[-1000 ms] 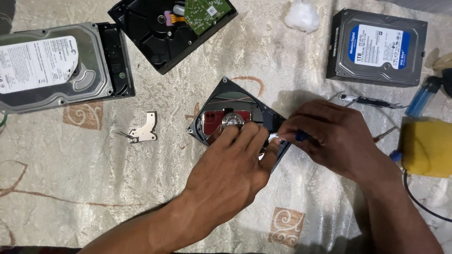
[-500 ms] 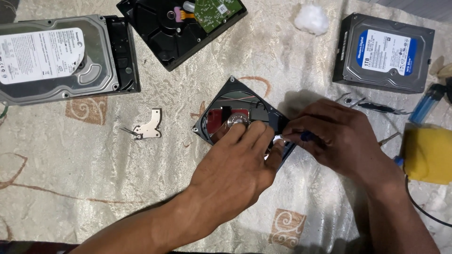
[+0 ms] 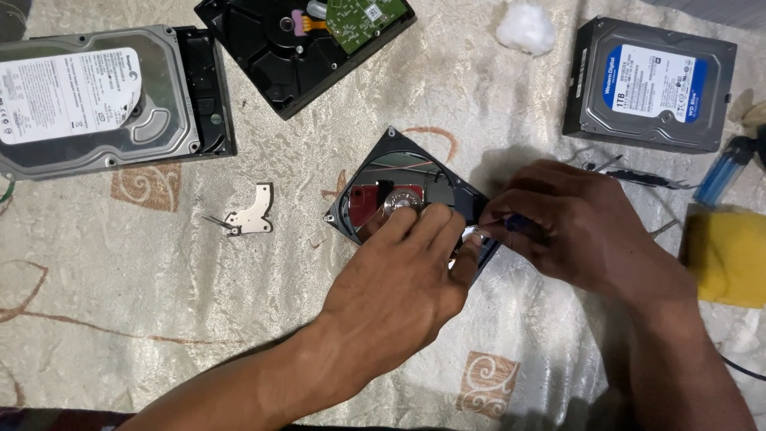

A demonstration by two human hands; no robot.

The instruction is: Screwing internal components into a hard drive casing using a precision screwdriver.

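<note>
Shiny open hard drive (image 3: 399,187) is half hidden under the left hand (image 3: 399,287); the right hand (image 3: 574,227) pinches a small blue-handled screwdriver (image 3: 511,223), tip unseen.

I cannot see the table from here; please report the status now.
Left hand pressing on opened hard drive. Right hand holds small tool at its edge. Nothing blocking.
</note>
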